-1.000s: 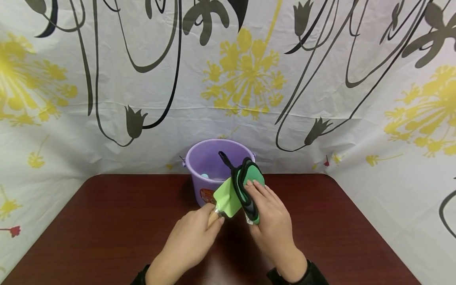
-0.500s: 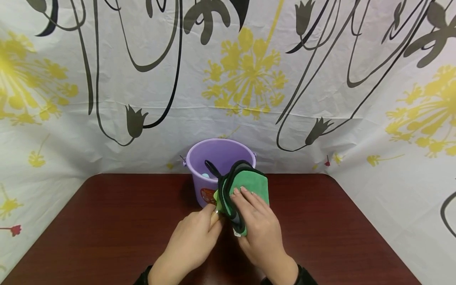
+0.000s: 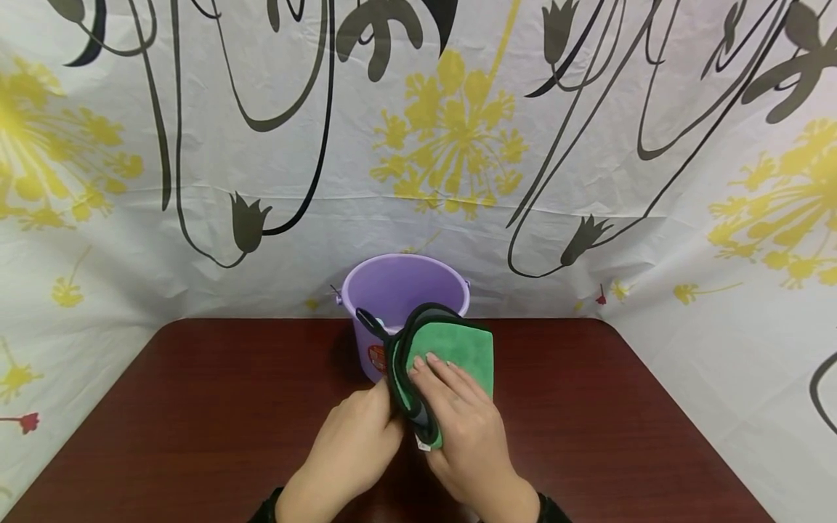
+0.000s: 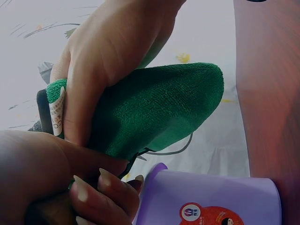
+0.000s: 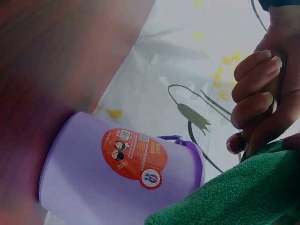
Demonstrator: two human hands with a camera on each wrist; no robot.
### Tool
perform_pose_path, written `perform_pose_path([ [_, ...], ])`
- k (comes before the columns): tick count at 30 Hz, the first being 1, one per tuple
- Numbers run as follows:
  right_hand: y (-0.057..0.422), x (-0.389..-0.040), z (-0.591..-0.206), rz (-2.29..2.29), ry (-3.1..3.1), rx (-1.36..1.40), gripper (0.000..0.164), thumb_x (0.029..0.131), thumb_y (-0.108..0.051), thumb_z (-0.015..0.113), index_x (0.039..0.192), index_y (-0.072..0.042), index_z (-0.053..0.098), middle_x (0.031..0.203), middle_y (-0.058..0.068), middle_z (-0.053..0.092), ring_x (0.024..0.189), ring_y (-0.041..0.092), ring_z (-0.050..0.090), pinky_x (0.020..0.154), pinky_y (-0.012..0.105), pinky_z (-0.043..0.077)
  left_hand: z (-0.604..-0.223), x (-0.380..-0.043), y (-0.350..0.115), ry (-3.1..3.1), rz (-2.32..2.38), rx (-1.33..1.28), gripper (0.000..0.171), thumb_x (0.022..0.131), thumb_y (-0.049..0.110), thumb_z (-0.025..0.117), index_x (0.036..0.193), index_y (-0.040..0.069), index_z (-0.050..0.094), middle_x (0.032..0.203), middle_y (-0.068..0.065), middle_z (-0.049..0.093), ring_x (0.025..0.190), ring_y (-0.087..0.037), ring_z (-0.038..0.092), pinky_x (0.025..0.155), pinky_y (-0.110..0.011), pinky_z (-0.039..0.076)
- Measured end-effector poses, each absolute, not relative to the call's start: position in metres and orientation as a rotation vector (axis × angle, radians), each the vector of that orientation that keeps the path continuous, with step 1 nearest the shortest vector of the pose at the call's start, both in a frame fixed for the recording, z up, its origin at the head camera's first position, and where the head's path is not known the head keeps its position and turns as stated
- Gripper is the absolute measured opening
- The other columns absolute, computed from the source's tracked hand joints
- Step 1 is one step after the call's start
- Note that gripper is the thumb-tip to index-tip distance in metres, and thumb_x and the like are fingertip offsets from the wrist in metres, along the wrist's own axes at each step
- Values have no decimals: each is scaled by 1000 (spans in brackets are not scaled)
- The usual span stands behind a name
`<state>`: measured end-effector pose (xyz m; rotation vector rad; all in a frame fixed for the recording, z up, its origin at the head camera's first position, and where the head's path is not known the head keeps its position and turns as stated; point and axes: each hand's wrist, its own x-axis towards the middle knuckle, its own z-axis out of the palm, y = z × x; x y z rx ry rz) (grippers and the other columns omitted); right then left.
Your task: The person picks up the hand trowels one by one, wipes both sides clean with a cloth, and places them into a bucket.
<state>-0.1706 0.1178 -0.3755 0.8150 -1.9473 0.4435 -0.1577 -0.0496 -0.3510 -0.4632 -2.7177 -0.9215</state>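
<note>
I see the right hand [image 3: 466, 439] gripping the black-edged green terry cloth [image 3: 466, 343], now covering the lime blade, likely wrapping it; the left hand [image 3: 349, 436] clasps the brown handle [image 5: 275, 85].

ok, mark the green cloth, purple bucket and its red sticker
Green cloth [image 3: 455, 345]: head view, upper green face.
Purple bucket [image 5: 105, 186]: right wrist view, bare side wall.
Red sticker [image 5: 132, 155]: right wrist view, middle of printed face.

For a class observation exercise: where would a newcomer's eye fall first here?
First, the folded green plush cloth with black edging, held by the right hand below the head view's centre. Next, the round purple plastic bucket just behind it, standing on the dark red-brown wooden table.
</note>
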Motion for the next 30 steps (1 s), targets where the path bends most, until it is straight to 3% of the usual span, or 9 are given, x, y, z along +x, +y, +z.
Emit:
perform_pose_path([
  [15,121,-172,-373,458,-1971,774,55,72,8,48,119,-9,71,122,3,74,115,22,71,95,43,55,-349,-160,-50,-2754,-981,-454,6,95,25,66,94,20,64,76,5,69,73,-18,70,57,-37,47],
  [26,123,-175,-373,472,-1951,759,57,69,7,50,119,-9,71,121,3,75,114,21,71,93,43,56,-346,-160,-51,-2793,-1025,-407,15,97,24,63,83,19,58,61,6,48,58,-11,48,54,-32,39],
  [30,125,-177,-372,480,-1946,759,57,69,8,51,120,-8,71,120,3,75,113,22,71,97,40,54,-346,-161,-51,-2787,-1011,-409,14,96,24,62,84,19,57,62,6,49,58,-12,49,55,-33,40],
])
